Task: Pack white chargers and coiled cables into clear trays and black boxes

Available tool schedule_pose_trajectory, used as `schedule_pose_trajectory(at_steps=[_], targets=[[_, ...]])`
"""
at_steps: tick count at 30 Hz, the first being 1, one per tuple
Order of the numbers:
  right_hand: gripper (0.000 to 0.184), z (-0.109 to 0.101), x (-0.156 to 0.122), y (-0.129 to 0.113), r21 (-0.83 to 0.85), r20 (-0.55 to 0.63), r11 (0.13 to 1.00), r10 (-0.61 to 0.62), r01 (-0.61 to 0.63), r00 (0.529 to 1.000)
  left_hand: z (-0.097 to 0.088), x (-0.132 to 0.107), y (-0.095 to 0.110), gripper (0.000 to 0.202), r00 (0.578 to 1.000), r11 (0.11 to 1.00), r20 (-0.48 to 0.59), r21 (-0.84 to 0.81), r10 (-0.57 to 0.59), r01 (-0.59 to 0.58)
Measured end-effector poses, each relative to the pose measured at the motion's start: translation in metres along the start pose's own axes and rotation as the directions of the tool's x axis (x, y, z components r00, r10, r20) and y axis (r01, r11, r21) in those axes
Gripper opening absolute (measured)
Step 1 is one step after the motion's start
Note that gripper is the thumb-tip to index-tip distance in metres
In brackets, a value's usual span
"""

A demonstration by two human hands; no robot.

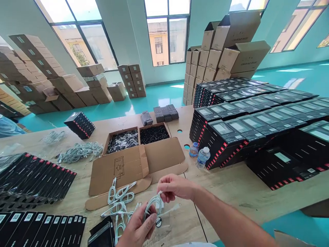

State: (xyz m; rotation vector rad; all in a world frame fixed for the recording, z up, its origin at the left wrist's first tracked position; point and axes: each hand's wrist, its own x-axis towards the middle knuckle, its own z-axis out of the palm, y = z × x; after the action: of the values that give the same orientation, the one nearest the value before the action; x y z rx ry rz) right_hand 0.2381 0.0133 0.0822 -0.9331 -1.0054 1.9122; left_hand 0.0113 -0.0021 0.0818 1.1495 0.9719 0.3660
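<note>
A coiled white cable (155, 203) sits between my hands at the near edge of the table. My left hand (141, 224) is closed around the lower side of the loops, thumb in front. With bent, pinched fingers, my right hand (172, 187) grips the same cable at the top of the coil. A free cable end (174, 208) sticks out to the right. Just under the coil lies a round black-and-white sticker (158, 222), seemingly on clear plastic. Several loose white cables (120, 199) lie left of my hands, beside an opened black box (102, 235).
Two open cardboard trays (141, 144) hold small dark parts, their flaps spread toward me. Water bottles (203, 157) stand to the right, before big stacks of black boxes (226, 132). More black boxes (38, 178) and a cable pile (81, 152) occupy the left. A sleeve (10, 127) shows far left.
</note>
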Motion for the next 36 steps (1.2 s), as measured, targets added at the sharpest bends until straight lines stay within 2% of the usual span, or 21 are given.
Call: schedule_pose_trajectory(at_steps=[5,7,10,13,16,21,25,28,30,34,36], targets=[[0.049,0.001,0.0,-0.004,-0.01,0.262,0.994,0.11,-0.112,0.959,0.003,-0.013,0.008,0.05,0.998,0.985,0.061,-0.172,-0.024,0.034],[0.046,-0.001,-0.001,-0.002,-0.143,0.322,0.987,0.115,-0.072,0.94,0.003,-0.015,0.006,0.051,0.995,0.978,0.093,-0.205,-0.026,0.044],[0.034,-0.002,0.0,0.002,-0.41,0.297,0.909,0.06,0.07,0.953,0.003,-0.016,0.0,0.054,0.99,0.984,0.13,-0.164,-0.048,0.07],[0.022,0.001,0.003,0.01,-0.464,0.229,0.883,0.043,0.07,0.972,0.005,-0.017,0.001,0.056,0.99,0.992,0.109,-0.071,-0.095,0.103],[0.019,0.01,0.008,0.022,-0.354,0.159,0.935,0.046,0.014,0.986,0.005,-0.02,0.007,0.058,0.994,0.996,0.069,-0.003,-0.085,0.085],[0.041,0.027,0.012,0.036,-0.045,0.1,0.999,-0.018,0.022,0.995,-0.003,-0.028,0.014,0.046,1.0,0.989,0.023,0.149,-0.022,0.018],[0.048,0.033,0.012,0.038,0.079,0.143,0.997,-0.034,0.023,0.989,-0.01,-0.032,0.021,0.036,0.998,0.956,0.013,0.289,0.057,-0.058],[0.046,0.036,0.013,0.041,0.182,0.143,0.983,-0.059,0.032,0.988,-0.011,-0.03,0.026,0.034,0.994,0.944,0.041,0.311,0.105,-0.113],[0.048,0.038,0.013,0.043,0.258,0.113,0.965,-0.073,0.042,0.991,-0.011,-0.027,0.027,0.038,0.994,0.946,0.057,0.305,0.095,-0.108],[0.049,0.041,0.012,0.041,0.318,0.035,0.947,-0.053,0.039,0.998,-0.015,-0.023,0.027,0.043,0.995,0.912,-0.064,0.409,0.079,-0.046],[0.049,0.042,0.012,0.038,0.327,0.036,0.944,-0.061,0.046,0.997,-0.018,-0.024,0.031,0.041,0.995,0.883,-0.058,0.468,0.081,-0.044]])
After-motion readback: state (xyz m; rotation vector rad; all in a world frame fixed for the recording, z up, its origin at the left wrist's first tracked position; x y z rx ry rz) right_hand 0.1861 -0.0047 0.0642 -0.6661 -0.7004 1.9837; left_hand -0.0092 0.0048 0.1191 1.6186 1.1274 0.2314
